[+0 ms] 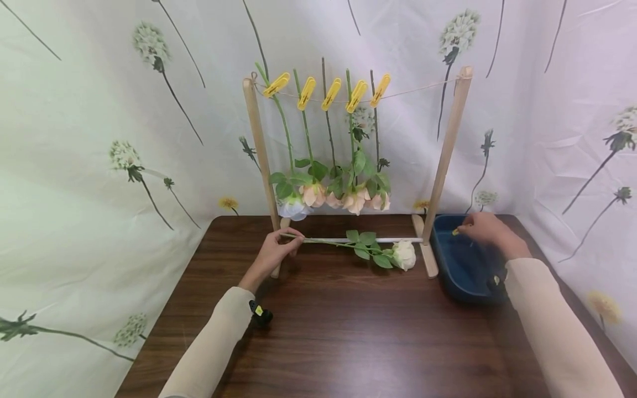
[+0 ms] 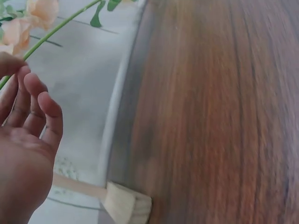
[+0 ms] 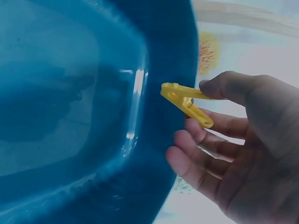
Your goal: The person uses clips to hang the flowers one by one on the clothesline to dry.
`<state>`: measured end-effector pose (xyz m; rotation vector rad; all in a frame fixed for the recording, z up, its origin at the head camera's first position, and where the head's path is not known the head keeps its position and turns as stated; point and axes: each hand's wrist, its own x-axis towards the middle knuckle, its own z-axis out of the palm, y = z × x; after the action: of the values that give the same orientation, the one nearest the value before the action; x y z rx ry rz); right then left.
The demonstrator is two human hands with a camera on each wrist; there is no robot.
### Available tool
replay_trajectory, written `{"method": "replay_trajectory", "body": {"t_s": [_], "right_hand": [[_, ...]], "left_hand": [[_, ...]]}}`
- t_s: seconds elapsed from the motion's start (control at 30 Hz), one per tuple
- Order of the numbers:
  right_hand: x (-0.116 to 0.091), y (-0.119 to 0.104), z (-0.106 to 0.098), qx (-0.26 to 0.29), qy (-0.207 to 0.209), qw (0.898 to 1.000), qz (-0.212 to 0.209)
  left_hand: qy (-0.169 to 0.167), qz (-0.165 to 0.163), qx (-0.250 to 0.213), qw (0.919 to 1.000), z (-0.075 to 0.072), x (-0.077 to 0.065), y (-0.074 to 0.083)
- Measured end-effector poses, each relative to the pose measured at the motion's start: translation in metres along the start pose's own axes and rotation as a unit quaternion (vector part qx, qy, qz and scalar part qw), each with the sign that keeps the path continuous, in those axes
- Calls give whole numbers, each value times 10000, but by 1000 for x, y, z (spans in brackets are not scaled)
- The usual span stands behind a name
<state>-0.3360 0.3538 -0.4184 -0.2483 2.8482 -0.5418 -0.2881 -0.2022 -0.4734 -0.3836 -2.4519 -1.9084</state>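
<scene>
My left hand [image 1: 280,246] pinches the stem end of a white rose [image 1: 403,255] between thumb and fingertips. The rose lies sideways in front of the rack, its bloom toward the right post; in the left wrist view its green stem [image 2: 60,25] runs up from the fingers. At the far right, my right hand [image 1: 485,228] is over the blue basin [image 1: 465,286]. Thumb and fingers there pinch a yellow clothespin [image 3: 180,95] by its handles, seen near the basin's wall in the right wrist view.
Two wooden posts [image 1: 450,138] hold a string [image 1: 413,92] across the back. Several roses [image 1: 355,199] hang from it upside down, stems clipped by yellow clothespins [image 1: 356,96]. A white bar [image 1: 398,240] joins the posts low down. Dark wooden table [image 1: 348,331] lies in front.
</scene>
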Motion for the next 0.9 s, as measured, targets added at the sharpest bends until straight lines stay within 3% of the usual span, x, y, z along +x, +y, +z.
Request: {"method": "replay_trajectory", "body": {"t_s": [0.17,0.4,0.7,0.9], "right_hand": [[-2,-10,-4,123,399,9991,-73],[-1,-18,-5,411,800,9958,-144],[-3,-35,-11,1651,738,9835,-93],[-4,-44,-16,2058,829,9746,-309]], "left_hand": [[-77,561,-692,9960,7,2,7],[-707,1215,-1349,9808,22,3,20],[-723,1409,-1828,9703,43,7,46],[-516,1418,-1923,9697,53,8,61]]}}
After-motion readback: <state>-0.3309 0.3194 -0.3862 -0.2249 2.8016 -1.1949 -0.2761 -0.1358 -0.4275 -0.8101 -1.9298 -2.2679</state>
